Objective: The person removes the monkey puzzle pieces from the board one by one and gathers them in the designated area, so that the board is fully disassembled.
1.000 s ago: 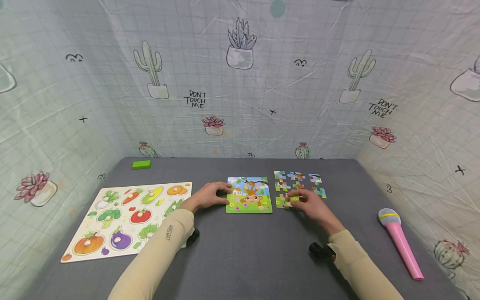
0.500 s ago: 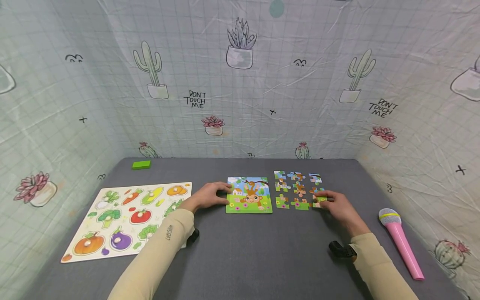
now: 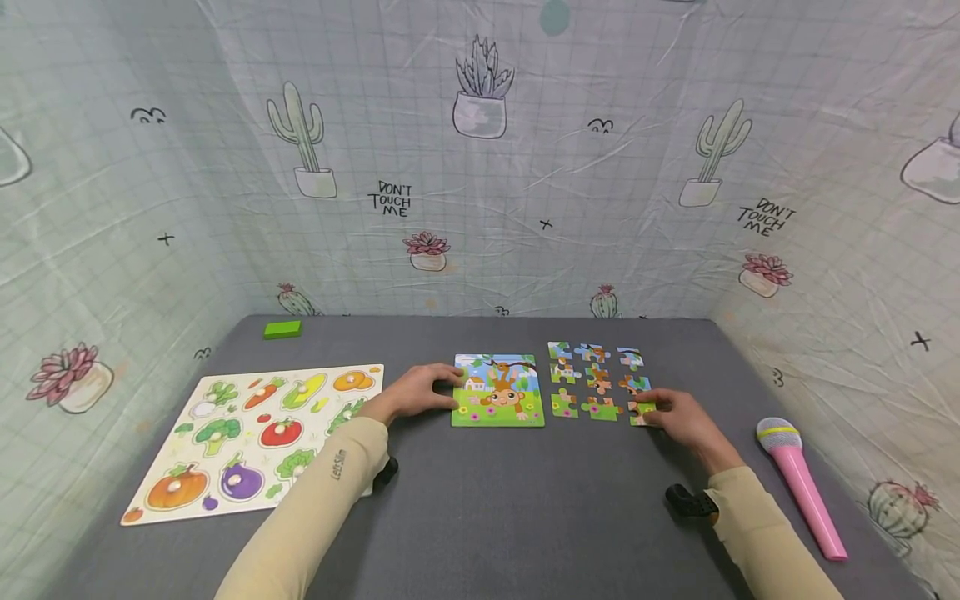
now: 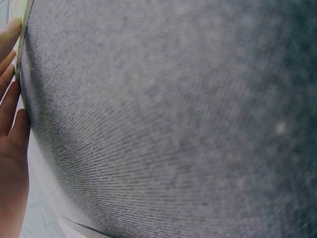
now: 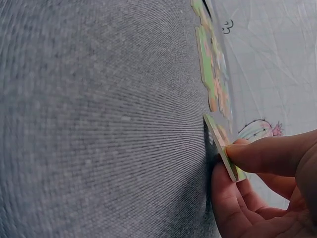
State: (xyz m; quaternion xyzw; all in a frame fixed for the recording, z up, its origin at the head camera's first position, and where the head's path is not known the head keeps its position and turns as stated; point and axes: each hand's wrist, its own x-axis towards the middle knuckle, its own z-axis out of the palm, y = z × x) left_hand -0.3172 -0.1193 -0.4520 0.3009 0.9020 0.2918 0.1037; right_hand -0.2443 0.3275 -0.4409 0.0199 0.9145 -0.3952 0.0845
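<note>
In the head view, a square monkey picture board (image 3: 498, 392) lies mid-table. My left hand (image 3: 420, 389) rests along its left side, and the left wrist view has the fingers (image 4: 10, 106) against the board's edge (image 4: 22, 44). To the right are jigsaw pieces (image 3: 600, 379), laid in loose rows with gaps between them. At their near right corner my right hand (image 3: 678, 417) pinches a corner jigsaw piece (image 3: 637, 412) between thumb and fingers. The right wrist view shows this piece (image 5: 222, 144) tilted, one end up from the grey cloth.
A white board with vegetable pictures (image 3: 281, 432) lies at the left, partly under my left forearm. Behind it sits a green block (image 3: 282, 330). Out at the right is a pink toy microphone (image 3: 802, 487). Patterned cloth walls (image 3: 480, 208) enclose the grey table (image 3: 510, 517).
My right hand has left the bottom middle piece, moved right to the corner piece and drawn it slightly nearer and away from its neighbours. The left hand has stayed put.
</note>
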